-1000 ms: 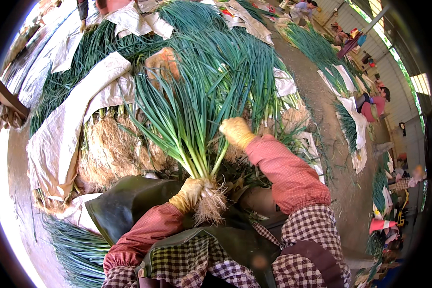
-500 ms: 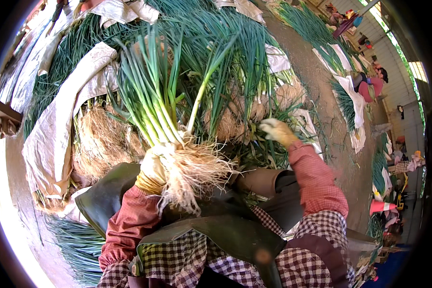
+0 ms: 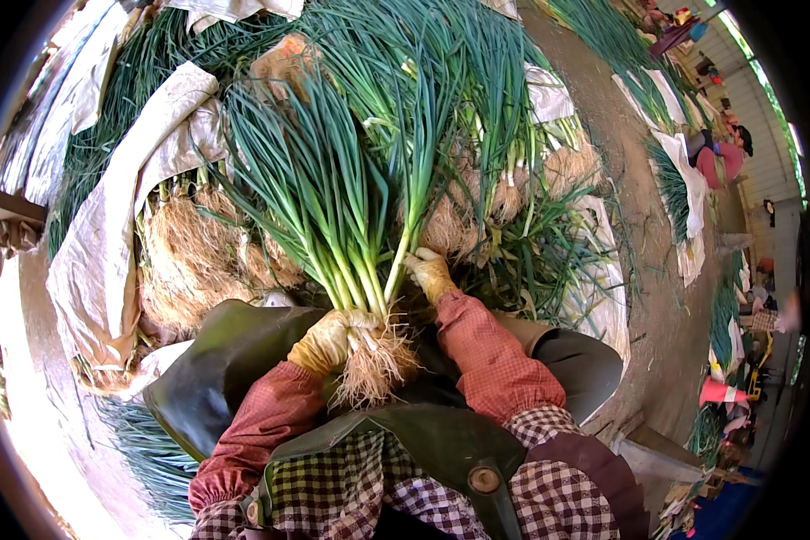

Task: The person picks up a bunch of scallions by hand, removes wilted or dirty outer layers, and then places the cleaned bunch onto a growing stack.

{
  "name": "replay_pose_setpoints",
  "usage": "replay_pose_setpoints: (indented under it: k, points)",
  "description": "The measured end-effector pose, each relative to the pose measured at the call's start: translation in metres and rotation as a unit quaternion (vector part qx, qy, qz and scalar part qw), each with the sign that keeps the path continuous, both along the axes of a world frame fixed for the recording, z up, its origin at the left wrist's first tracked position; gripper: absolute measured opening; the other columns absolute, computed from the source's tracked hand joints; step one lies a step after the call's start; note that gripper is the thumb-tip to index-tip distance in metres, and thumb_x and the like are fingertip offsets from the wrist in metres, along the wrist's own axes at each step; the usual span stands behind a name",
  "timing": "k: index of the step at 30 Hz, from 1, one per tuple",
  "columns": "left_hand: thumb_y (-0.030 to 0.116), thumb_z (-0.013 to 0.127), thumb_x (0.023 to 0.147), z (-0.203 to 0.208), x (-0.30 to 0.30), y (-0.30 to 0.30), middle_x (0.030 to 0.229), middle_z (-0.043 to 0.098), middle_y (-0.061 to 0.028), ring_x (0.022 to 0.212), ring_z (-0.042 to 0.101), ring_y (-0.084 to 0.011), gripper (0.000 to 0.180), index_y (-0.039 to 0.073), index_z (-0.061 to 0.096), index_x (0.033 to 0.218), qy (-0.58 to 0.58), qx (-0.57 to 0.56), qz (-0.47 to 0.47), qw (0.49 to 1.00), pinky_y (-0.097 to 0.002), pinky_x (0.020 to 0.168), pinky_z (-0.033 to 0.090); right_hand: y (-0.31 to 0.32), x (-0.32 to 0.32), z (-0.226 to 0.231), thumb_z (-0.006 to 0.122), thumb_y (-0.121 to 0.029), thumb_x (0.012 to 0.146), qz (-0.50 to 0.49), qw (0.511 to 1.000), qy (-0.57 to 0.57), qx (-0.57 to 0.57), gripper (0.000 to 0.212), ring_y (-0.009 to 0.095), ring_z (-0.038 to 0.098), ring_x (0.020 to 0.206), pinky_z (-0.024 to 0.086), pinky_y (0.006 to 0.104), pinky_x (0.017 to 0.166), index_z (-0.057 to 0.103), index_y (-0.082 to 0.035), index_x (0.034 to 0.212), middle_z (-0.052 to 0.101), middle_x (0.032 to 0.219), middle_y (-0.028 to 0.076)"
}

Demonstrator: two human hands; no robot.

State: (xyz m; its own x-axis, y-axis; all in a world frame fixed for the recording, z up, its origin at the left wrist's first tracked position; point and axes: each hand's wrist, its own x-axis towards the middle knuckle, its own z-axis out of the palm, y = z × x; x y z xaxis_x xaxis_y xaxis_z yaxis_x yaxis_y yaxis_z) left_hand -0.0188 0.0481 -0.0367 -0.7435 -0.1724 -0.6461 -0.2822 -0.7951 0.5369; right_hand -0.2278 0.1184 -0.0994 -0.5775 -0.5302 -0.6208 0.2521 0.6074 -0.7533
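Observation:
My gloved left hand (image 3: 328, 340) is closed around the lower white stems of a bunch of green onions (image 3: 360, 279). Their pale, stringy roots (image 3: 373, 371) hang below it over my lap, and the long green leaves fan out away from me. On the right side of the bunch, my gloved right hand (image 3: 434, 274) has its fingers bent against the outermost stalk, a little above the left hand. Its fingertips are partly hidden there. A dark green apron (image 3: 414, 450) covers my front and knees.
More green onions with root clumps (image 3: 193, 256) lie ahead and left, partly under white cloth (image 3: 117, 243). Loose leaves (image 3: 540, 270) are heaped on the right. Another pile (image 3: 148, 450) lies at lower left. A person (image 3: 720, 162) sits at far right, near an orange cone (image 3: 722, 392).
My right hand has come in from the right to the outer stalk. The left hand has shifted right with the bunch; its roots now hang toward my lap and its leaves lie farther forward.

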Motion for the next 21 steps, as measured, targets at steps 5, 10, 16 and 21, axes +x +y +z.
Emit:
replay_pose_setpoints:
  k: [5, 10, 16, 21]
  points:
    - [0.000, 0.050, 0.069, 0.001, 0.009, -0.038, 0.082, 0.059, -0.0178, 0.072, 0.059, -0.0272, 0.022, -0.010, 0.054, 0.088, 0.085, 0.079, 0.228, 0.967, -0.0339, 0.068, 0.050, -0.010, 0.000, 0.042, 0.060, -0.015, 0.079, -0.178, 0.953, -0.140, -0.203, 0.012, 0.004, 0.037, 0.046, 0.029, 0.0188, 0.039, 0.056, -0.006, 0.087, 0.058, 0.072, -0.001]
    - [0.001, 0.049, 0.071, 0.040, -0.019, -0.008, 0.072, 0.059, -0.0138, 0.062, 0.058, -0.0225, 0.013, -0.006, 0.056, 0.079, 0.024, 0.079, 0.166, 0.983, -0.0300, 0.061, 0.050, -0.021, 0.022, 0.065, 0.062, -0.015, 0.077, -0.217, 0.958, -0.082, -0.171, 0.008, 0.004, 0.034, 0.042, 0.028, 0.0195, 0.037, 0.057, -0.009, 0.079, 0.040, 0.054, -0.006]
    - [0.005, 0.054, 0.070, 0.026, -0.016, -0.008, 0.069, 0.059, -0.0144, 0.054, 0.057, -0.0238, 0.019, -0.007, 0.057, 0.084, 0.045, 0.032, 0.124, 0.991, -0.0296, 0.054, 0.051, -0.007, 0.023, 0.075, 0.041, -0.046, 0.086, -0.118, 0.845, -0.414, -0.316, 0.043, 0.006, 0.028, 0.035, 0.022, 0.0206, 0.034, 0.054, -0.006, 0.096, 0.037, 0.053, -0.005]
    - [0.004, 0.054, 0.069, 0.038, -0.018, -0.001, 0.071, 0.060, -0.0160, 0.055, 0.057, -0.0230, 0.019, -0.009, 0.056, 0.083, 0.086, 0.109, 0.154, 0.978, -0.0281, 0.052, 0.050, -0.006, 0.003, 0.035, 0.042, -0.028, 0.090, -0.018, 0.811, -0.469, -0.351, 0.028, 0.007, 0.029, 0.034, 0.027, 0.0217, 0.032, 0.053, -0.005, 0.100, 0.043, 0.055, -0.003]
